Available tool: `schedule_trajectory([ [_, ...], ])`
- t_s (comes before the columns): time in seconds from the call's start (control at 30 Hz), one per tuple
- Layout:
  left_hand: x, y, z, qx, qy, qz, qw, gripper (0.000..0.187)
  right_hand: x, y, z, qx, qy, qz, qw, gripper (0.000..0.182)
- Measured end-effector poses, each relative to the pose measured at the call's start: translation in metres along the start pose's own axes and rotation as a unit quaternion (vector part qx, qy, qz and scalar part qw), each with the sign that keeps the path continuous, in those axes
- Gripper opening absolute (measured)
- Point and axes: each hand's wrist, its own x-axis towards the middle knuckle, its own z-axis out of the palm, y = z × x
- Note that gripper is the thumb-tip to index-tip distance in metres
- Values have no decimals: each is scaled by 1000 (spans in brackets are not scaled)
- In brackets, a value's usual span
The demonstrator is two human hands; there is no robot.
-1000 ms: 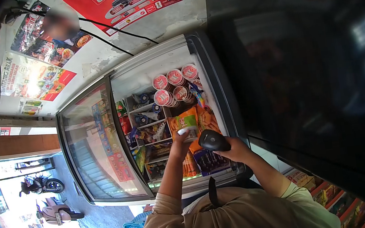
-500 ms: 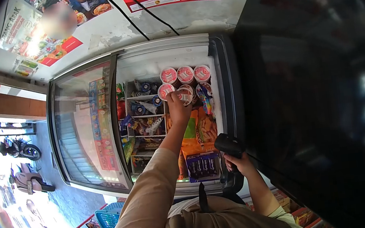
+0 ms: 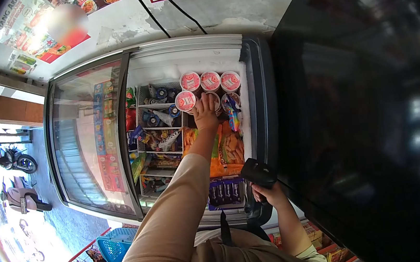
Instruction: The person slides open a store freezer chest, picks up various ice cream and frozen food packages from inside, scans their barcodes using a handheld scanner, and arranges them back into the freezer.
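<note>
My left hand [image 3: 205, 114] reaches down into an open chest freezer [image 3: 185, 56], its fingers closed over an ice cream cup [image 3: 215, 99] that they partly cover. Touching this hand on its left is another ice cream cup [image 3: 185, 101] with a pink and white lid. Several more cups [image 3: 210, 81] stand in a row just beyond. In my right hand [image 3: 270, 195], by the freezer's near right corner, is a black handheld barcode scanner [image 3: 258, 172], gripped by its handle.
Wire compartments [image 3: 160, 132] with wrapped ice creams lie left of the cups. Orange bags [image 3: 226, 152] and a purple box [image 3: 226, 193] fill the near side. A sliding glass lid [image 3: 90, 140] covers the freezer's left part. A blue basket [image 3: 115, 247] stands at lower left.
My left hand has shifted slightly among the cups, and the cup under it now shows less of its lid. The scanner stays in my right hand. The whole view has shifted a little.
</note>
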Motion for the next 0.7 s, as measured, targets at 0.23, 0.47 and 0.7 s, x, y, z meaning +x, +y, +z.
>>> schedule_trajectory([
  [0.23,3,7,-8,-17,-29,18,999,70,0,3,1,6,24,-8,1000,20],
  [0.47,4,-3,-7,-23,-9,31,999,66,-1,2,4,-3,23,-7,1000,16],
  [0.7,-12,-11,-29,-86,19,70,994,68,-1,-2,11,-26,31,-20,999,14],
])
